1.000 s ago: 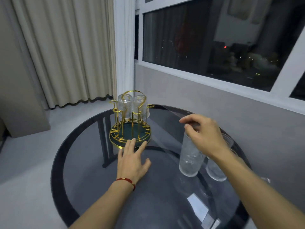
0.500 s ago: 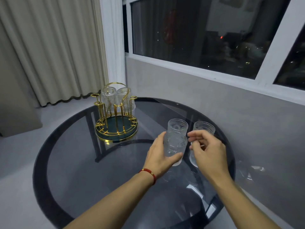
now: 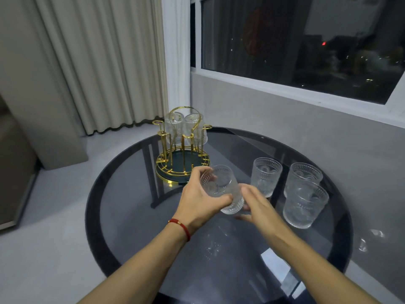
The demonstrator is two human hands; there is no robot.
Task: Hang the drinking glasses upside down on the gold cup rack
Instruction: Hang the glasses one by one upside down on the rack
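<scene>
A gold cup rack (image 3: 183, 163) with a dark green base stands at the far left of the round table. Two clear glasses (image 3: 185, 128) hang upside down on its back pegs. My left hand (image 3: 200, 200) grips a clear embossed glass (image 3: 221, 185), lifted off the table and tilted, just in front of the rack. My right hand (image 3: 259, 206) touches the bottom of that same glass with its fingers spread. Three more embossed glasses stand upright on the right: one (image 3: 265, 176) in the middle, one (image 3: 304, 174) behind, one (image 3: 304, 205) nearest.
The round dark glass table (image 3: 122, 172) stands close to a grey wall and a window (image 3: 306, 47) on the right. Beige curtains (image 3: 105, 62) hang behind the rack. Pale floor lies to the left.
My left hand has lifted the glass from the table and tilted it toward the rack. My right hand has dropped to the glass's base. The view has shifted right, showing a third standing glass.
</scene>
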